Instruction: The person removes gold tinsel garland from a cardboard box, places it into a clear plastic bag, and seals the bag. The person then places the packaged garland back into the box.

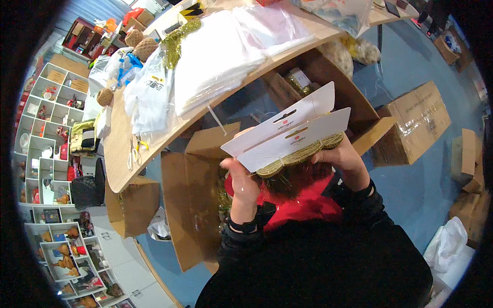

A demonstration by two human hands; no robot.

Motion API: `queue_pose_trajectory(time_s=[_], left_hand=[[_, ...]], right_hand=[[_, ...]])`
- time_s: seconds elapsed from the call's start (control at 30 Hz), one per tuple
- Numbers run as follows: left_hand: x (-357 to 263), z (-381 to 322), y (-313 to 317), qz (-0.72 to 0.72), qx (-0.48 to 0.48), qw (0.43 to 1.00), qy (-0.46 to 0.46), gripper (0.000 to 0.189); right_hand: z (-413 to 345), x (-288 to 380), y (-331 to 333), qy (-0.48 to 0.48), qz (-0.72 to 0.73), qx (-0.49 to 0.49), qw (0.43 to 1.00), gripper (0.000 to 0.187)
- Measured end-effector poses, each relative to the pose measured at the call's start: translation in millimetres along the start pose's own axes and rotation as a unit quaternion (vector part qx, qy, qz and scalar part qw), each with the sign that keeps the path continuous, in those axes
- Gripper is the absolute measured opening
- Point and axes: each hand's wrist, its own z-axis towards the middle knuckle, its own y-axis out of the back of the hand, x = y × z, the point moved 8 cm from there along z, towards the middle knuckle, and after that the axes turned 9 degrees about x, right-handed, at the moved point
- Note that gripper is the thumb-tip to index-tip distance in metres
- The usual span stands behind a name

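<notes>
My left hand [243, 183] and my right hand [341, 156] hold two white header cards between them, in front of my body. The nearer card [296, 140] has gold glittery cord or garland, bound in a flat bundle [300, 156], along its lower edge. Behind it, roughly parallel, is the second white card [281, 119]; what hangs from it is mostly hidden. Both cards bear printing and a hanging slot. My left thumb is at the near card's left end, and my right fingers touch the gold bundle near its right part. Dark tinsel-like strands show below the bundle.
An open cardboard box [188, 208] with tinsel stands at left, another [346, 84] under the table at right. The curved wooden table [119, 173] carries stacked clear plastic bags [215, 57], scissors [133, 156], yellow-handled pliers [142, 144], gold tinsel [177, 42] and twine balls [145, 49]. A closed carton [416, 119] lies right.
</notes>
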Motion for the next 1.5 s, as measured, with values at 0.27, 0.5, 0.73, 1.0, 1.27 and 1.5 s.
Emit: queue_pose_trajectory(time_s=[0.27, 0.5, 0.73, 1.0, 1.27, 1.5], left_hand=[[-8, -7, -12, 0.236, 0.001, 0.969, 0.067, 0.077], [-15, -11, -4, 0.245, -0.023, 0.968, 0.045, 0.064], [-19, -19, 12, 0.301, -0.098, 0.949, 0.008, 0.065], [-32, -25, 28, 0.279, -0.086, 0.956, -0.014, 0.068], [-11, -31, 14, 0.31, 0.004, 0.948, 0.076, 0.082], [-3, -32, 12, 0.269, -0.004, 0.956, 0.112, 0.073]], right_hand=[[2, 3, -12, 0.053, -0.055, -0.016, 0.997, 0.063], [8, 7, -23, 0.089, -0.069, -0.027, 0.993, 0.048], [4, -8, -17, -0.01, -0.113, 0.021, 0.993, 0.052], [-11, 72, 33, 0.128, -0.353, -0.011, 0.927, 0.121], [-1, 21, -36, 0.17, -0.256, 0.024, 0.951, 0.103], [-12, 10, -23, 0.166, -0.198, -0.045, 0.965, 0.097]])
